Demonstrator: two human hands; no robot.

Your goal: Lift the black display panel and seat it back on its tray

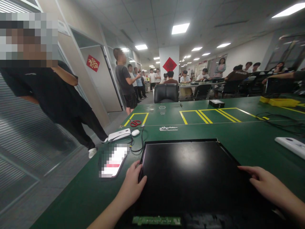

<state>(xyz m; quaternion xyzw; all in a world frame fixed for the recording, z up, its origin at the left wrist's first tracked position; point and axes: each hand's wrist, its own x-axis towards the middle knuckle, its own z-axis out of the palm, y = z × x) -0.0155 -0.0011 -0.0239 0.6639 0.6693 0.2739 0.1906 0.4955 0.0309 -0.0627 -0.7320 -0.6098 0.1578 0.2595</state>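
Note:
A black display panel (190, 171) lies in front of me, its glossy face up and reflecting a ceiling light. A green circuit board (157, 220) runs along its near edge. My left hand (133, 181) grips the panel's left edge, thumb on the face and fingers around the side. On the opposite edge, my right hand (260, 179) holds the frame with the index finger stretched along it and the thumb close by; its other fingers are partly hidden. A phone (115, 162) with a lit screen lies left of the panel.
On the green table (78, 203) are red-handled scissors (135, 123), a white mouse (135, 133), white devices (289, 146), a black box (216, 103), yellow trays (282, 102) and cables. A person (50, 89) stands at the left; others stand or sit farther back.

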